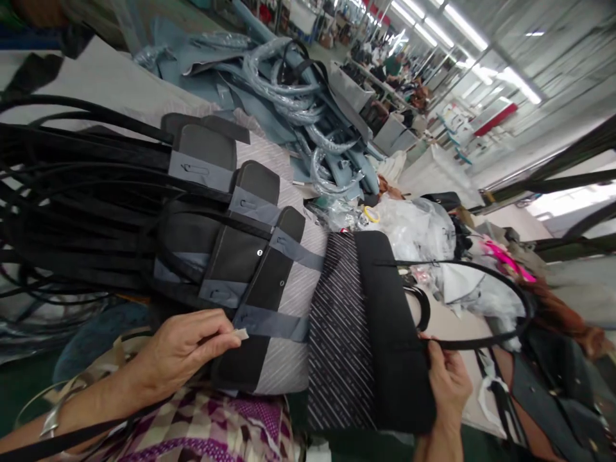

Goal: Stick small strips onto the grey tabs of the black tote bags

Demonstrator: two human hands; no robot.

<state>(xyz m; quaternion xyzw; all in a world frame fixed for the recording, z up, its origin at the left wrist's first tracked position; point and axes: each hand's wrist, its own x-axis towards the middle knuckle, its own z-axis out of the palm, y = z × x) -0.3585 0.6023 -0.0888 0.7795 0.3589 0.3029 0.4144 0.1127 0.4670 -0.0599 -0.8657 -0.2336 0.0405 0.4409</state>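
Note:
My left hand (190,353) is closed in a pinch on a small whitish strip (241,333), just beside the nearest of several stacked bag panels. My right hand (447,382) is closed round a black strap (481,343) where it meets the edge of a black bag panel (397,333). That panel has a dark lining with diagonal print (341,333), and its strap loops out to the right. To its left lie overlapping black panels (238,256) with pale grey printed lining (289,359), grey bands and metal hooks.
Black straps (86,237) bunch at the left. Blue-grey material and clear plastic tubing (283,96) lie behind the panels. Clear plastic bags (418,231), a yellow tape roll (371,214) and brown and black pieces crowd the right. Farther back are grey bins (394,133).

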